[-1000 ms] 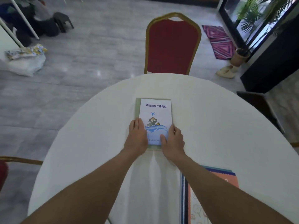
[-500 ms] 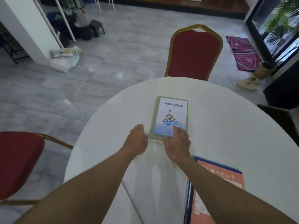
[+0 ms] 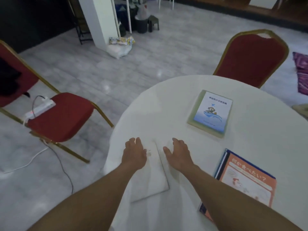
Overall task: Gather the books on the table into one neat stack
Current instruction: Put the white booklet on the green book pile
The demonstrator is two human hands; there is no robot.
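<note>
Here, on a round table draped in a white tablecloth (image 3: 250, 147), two separate groups of books; farther off and to the right, a blue-and-white booklet (image 3: 212, 111) with a cartoon figure riding a whale, lying squarely on a slightly larger pale green book (image 3: 193, 112), edges of the green one visible along the left and near sides; nearer, at the right edge of the cloth, an orange book (image 3: 246, 182) with Japanese lettering on top of a blue-covered book (image 3: 224, 157), only the far and left margins of the blue one in view, both partly covered by the right forearm; well apart from each other, these two piles.

Left hand (image 3: 134, 155) palm down near the table's left rim, fingers loosely spread, empty, grasping nothing; right hand (image 3: 179, 154) just beside it, likewise open and empty, fingers relaxed and pointed away from the body; whether the palms rest on the cloth or hover just above, impossible to tell; between and below the hands, a folded ridge in the cloth.

Beyond the table, a red chair with gold frame (image 3: 251, 59); to the left, a second red chair (image 3: 56, 117) carrying a white power strip (image 3: 40, 108) with a cable trailing to the grey floor.
</note>
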